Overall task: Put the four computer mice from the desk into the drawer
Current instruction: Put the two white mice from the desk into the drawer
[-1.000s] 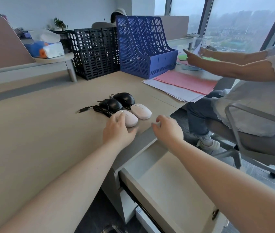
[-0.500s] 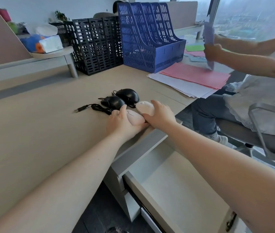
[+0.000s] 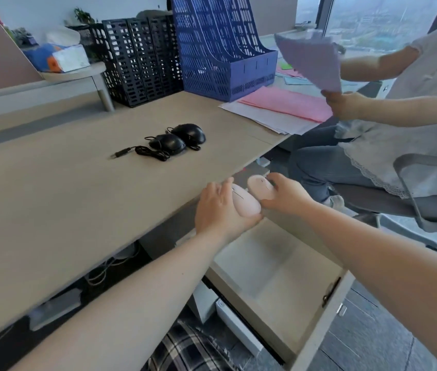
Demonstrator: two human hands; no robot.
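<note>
Above the open drawer (image 3: 278, 279), both hands now grip pale mice, the left hand (image 3: 220, 210) one (image 3: 245, 203) and the right hand (image 3: 286, 196) another (image 3: 261, 187), lifted off the surface (image 3: 64, 196), where two black mice (image 3: 177, 139) remain.

Both forearms reach forward, left hand (image 3: 221, 210) and right hand (image 3: 288, 195) side by side, each grip closed.

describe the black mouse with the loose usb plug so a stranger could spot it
Start at the tall blue plastic file rack at the back of the beige desk. In front of it lie two glossy black corded mice; take the nearer black mouse. Unlike the farther black mouse, its coiled cable ends in a USB plug pointing left.
</note>
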